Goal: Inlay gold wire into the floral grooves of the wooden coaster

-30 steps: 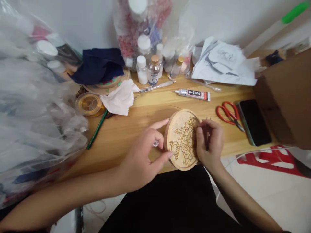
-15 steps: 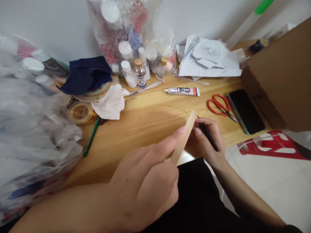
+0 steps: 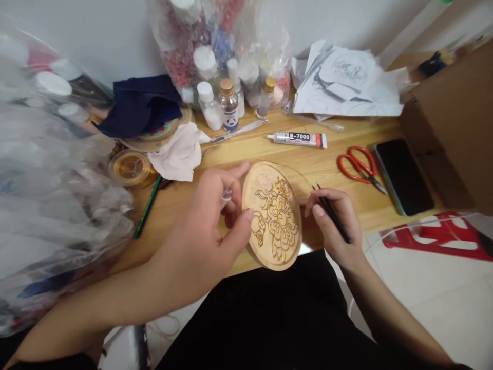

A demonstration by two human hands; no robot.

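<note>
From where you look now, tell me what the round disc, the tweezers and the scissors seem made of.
Disc: probably wood, matte, from its pale tan tone; its gold lines shine like metallic wire or paint.
Tweezers: likely dark-coated metal, from slim, pointed prongs.
Scissors: blades likely metal, being grey; handles probably plastic, being smooth, red.

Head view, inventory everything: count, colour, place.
wooden disc: one, pale with gold outlines, left grip
tweezers: one, black, right grip
glue tube: one, mostly white, mid-table
scissors: one, red-handled, beside phone
phone: one, black screen, right
box: one, brown, far right
papers: several, white, back right
bottles: several, mixed caps, back
dark cloth: one, navy, back left
pale cloth: one, off-white, beside spool
spool: one, gold, left
pencil: one, green, left
bags: several, clear, left and back
table: one, wooden, centre
left hand: one, bare, centre
right hand: one, bare, right
</note>
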